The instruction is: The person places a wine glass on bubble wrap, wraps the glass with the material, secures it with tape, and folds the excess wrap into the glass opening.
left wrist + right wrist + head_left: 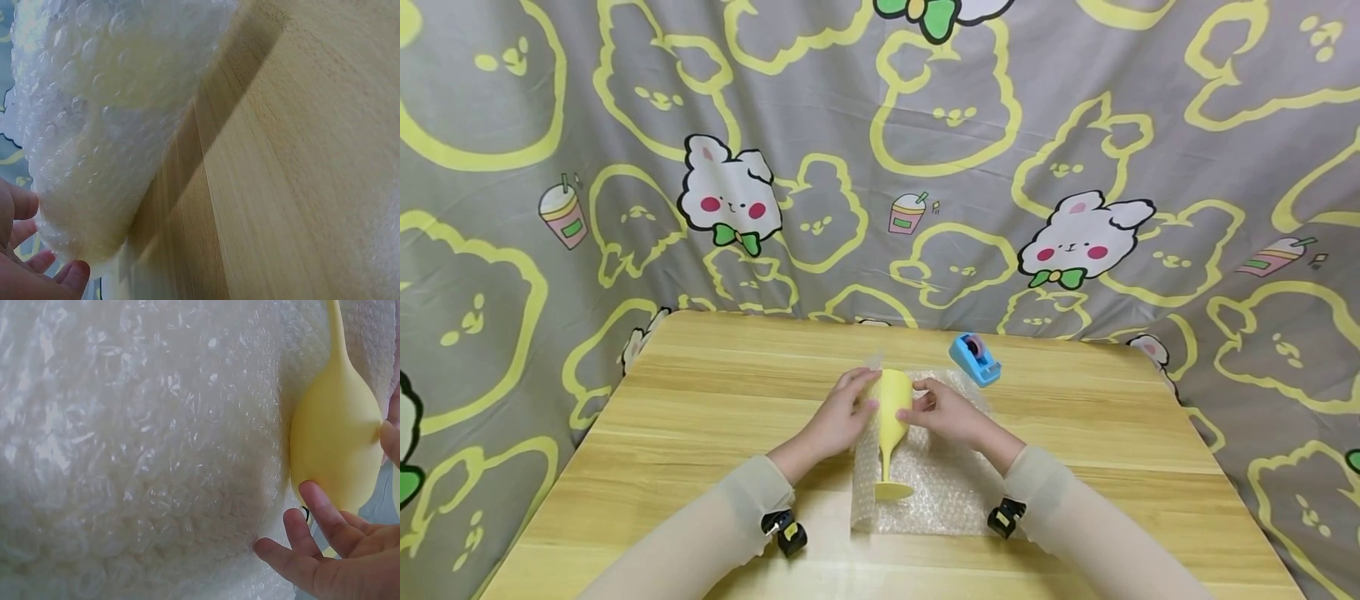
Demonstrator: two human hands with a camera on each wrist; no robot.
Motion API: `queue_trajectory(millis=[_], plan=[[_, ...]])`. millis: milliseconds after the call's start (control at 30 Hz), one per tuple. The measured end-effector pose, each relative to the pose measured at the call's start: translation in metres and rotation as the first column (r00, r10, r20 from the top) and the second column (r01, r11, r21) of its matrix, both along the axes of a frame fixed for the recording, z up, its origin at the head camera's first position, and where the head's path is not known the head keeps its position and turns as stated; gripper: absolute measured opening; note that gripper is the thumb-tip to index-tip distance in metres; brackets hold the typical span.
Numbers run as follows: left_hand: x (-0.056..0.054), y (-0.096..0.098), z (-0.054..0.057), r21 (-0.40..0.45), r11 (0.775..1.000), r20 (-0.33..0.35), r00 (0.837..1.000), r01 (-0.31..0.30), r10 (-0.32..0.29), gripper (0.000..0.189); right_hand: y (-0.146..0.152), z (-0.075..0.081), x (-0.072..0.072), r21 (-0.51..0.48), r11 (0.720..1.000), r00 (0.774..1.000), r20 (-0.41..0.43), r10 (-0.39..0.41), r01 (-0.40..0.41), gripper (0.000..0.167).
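A pale yellow goblet (pixel 893 404) lies along the left part of a bubble wrap sheet (pixel 943 492), its foot toward me and its bowl away. My left hand (pixel 841 417) holds the sheet's raised left side against the goblet, thumb at the bowl. In the left wrist view, the upright bubble wrap (pixel 119 144) stands between that hand's fingers and the camera, and yellow shows dimly through it. My right hand (pixel 951 414) grips the bowl from the right, thumb on its side and fingers near the rim. The right wrist view shows its fingertips on the goblet (pixel 337 437).
A blue tape dispenser (pixel 976 360) with a roll in it stands just beyond the sheet's far right corner. The wooden table (pixel 700 400) meets a grey cartoon-print curtain (pixel 850 125) at the back and sides. Small black cameras (pixel 786 533) are strapped to both wrists.
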State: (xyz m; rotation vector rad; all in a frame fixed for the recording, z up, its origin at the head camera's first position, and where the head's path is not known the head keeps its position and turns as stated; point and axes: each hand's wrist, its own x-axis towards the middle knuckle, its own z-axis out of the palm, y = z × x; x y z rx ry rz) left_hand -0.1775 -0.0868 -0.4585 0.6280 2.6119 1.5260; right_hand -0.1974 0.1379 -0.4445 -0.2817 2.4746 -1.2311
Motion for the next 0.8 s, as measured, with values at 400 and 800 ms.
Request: queue_trajectory(millis=[400, 800], plan=[[0.0028, 0.0032, 0.0016, -0.04, 0.999, 0.001, 1.0, -0.024, 0.024, 0.051, -0.0035, -0.0041, -0.0008, 0.015, 0.999, 0.999, -0.037, -0.034, 0.035, 0.065], [0.0024, 0.0056, 0.0018, -0.064, 0.998, -0.019, 1.0, -0.008, 0.007, 0.051, -0.0049, -0.0037, -0.0016, -0.064, 0.995, 0.997, 0.021, -0.077, 0.078, 0.058]])
